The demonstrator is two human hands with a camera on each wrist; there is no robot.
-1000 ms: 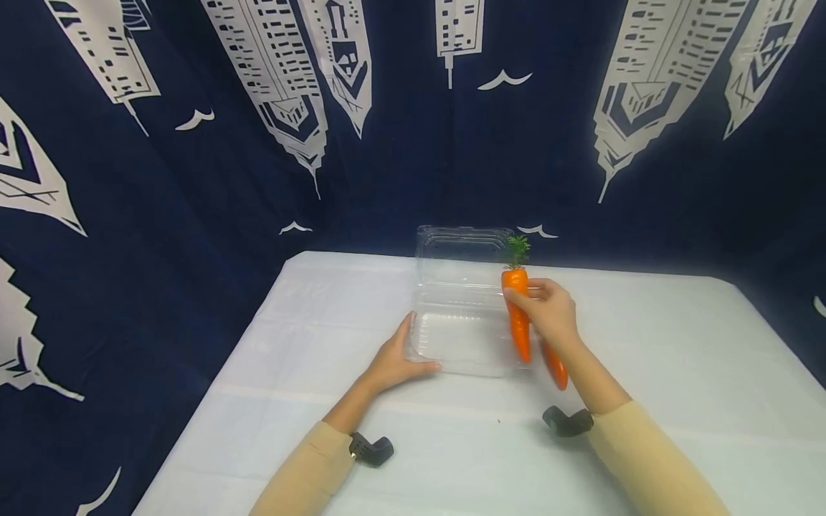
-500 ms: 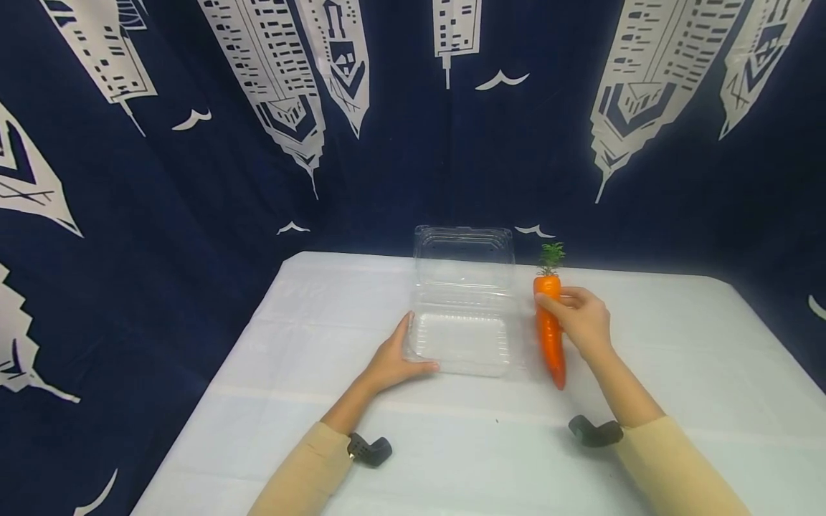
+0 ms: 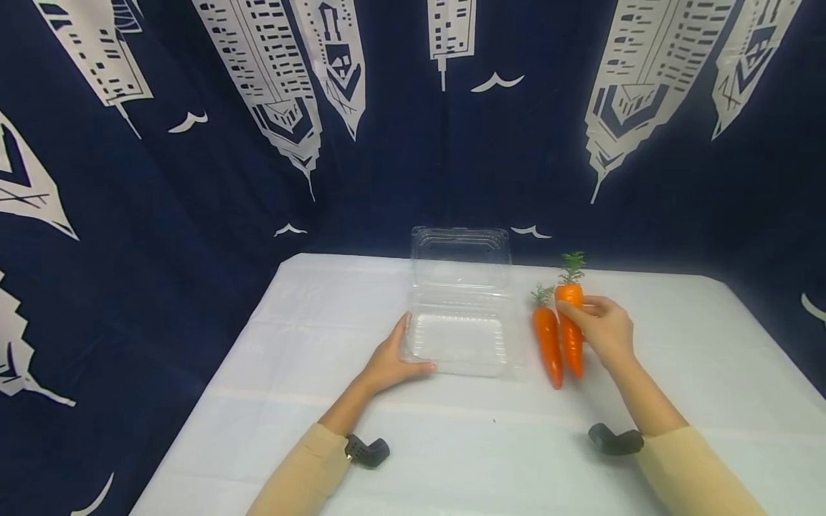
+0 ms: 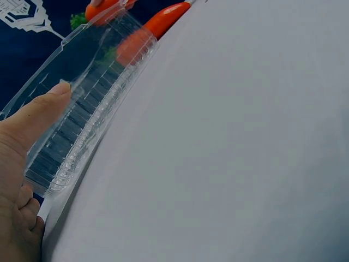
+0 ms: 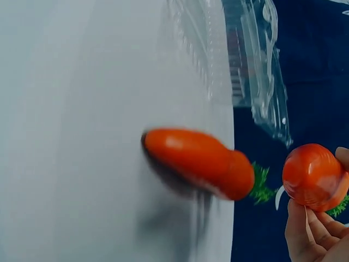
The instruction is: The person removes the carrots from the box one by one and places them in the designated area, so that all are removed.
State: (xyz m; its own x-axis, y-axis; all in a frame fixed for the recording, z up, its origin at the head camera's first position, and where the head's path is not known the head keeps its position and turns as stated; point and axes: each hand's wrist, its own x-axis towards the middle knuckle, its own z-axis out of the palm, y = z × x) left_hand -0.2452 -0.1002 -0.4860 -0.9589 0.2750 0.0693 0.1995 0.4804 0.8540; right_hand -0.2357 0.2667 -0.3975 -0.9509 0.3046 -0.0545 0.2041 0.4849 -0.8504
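Observation:
A clear plastic clamshell container (image 3: 458, 338) lies on the table with its lid (image 3: 461, 251) raised at the back. My left hand (image 3: 390, 364) holds its front left corner; in the left wrist view the thumb (image 4: 46, 109) stretches along the wall and other fingers are curled low beside it. My right hand (image 3: 608, 330) pinches an orange carrot (image 3: 571, 337) with a green leafy top, thumb on the near side. A second carrot (image 3: 548, 345) lies on the table between the container and the held one. The right wrist view shows the held carrot (image 5: 306, 170) apart from the lying carrot (image 5: 188, 158).
A white cloth covers the table (image 3: 464, 444). Behind it hangs a dark blue curtain (image 3: 400, 172) with white building prints. A dark wrist device (image 3: 368, 451) sits at the left cuff, and another (image 3: 616, 438) at the right cuff.
My right hand has moved right with its carrot, from over the container's right side to past the lying carrot, which now shows fully. My left hand and the container have stayed in place.

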